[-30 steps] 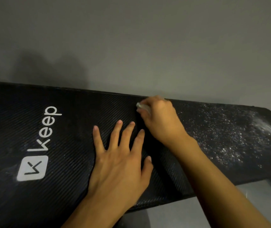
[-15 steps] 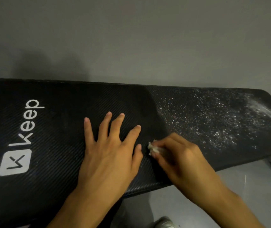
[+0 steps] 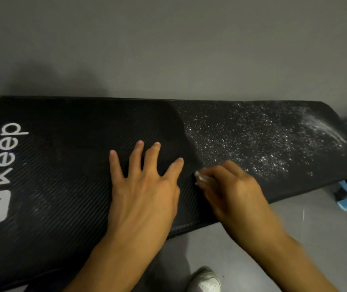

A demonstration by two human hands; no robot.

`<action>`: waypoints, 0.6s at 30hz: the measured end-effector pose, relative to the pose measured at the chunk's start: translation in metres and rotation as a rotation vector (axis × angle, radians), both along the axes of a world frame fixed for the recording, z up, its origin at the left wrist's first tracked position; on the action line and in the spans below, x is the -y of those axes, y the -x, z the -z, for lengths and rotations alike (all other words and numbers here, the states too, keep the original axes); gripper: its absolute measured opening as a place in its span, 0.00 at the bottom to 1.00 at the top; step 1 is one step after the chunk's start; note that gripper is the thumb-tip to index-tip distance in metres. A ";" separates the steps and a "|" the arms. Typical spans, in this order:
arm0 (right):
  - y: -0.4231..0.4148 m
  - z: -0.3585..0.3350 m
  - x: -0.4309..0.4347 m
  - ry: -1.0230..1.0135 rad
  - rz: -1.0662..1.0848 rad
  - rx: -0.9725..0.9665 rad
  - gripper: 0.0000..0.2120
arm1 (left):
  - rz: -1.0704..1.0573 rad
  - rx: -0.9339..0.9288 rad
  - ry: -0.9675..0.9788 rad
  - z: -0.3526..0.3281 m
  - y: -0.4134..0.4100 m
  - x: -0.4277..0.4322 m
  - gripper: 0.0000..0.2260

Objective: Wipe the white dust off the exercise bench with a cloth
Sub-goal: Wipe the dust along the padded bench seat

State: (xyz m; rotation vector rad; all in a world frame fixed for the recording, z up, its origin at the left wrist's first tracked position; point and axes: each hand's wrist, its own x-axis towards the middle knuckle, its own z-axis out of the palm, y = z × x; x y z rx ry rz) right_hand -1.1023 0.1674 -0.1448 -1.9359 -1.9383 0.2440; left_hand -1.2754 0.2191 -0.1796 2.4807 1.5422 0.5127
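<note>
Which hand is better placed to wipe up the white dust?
Probably right: the right hand grips the cloth beside the dust; the left hand lies flat on the bench, farther away, holding nothing.

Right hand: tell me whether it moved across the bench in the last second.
Yes. The right hand slid across the bench from far edge toward near edge.

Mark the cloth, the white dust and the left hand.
cloth [image 3: 200, 177], head view, its exposed white end.
white dust [image 3: 252, 142], head view, middle of the speckled patch.
left hand [image 3: 145, 199], head view, back of the hand.
</note>
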 end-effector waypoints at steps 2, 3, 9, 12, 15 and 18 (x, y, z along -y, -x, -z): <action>0.009 0.002 0.005 0.026 -0.043 -0.061 0.09 | 0.034 0.006 0.027 -0.003 -0.012 0.001 0.21; 0.011 0.001 0.012 0.052 -0.063 -0.094 0.08 | 0.055 0.019 0.035 -0.003 -0.017 0.001 0.21; -0.006 0.001 0.014 -0.012 0.022 -0.038 0.09 | 0.079 0.049 0.028 0.000 -0.017 0.003 0.21; 0.004 0.001 0.018 0.030 -0.079 -0.089 0.08 | 0.086 0.043 0.037 -0.001 -0.016 0.002 0.21; -0.001 0.000 0.035 0.033 -0.079 -0.140 0.06 | 0.096 0.045 0.044 0.000 -0.015 0.002 0.22; -0.011 0.003 0.027 -0.031 0.032 -0.086 0.07 | 0.093 0.034 0.028 0.001 -0.015 0.003 0.22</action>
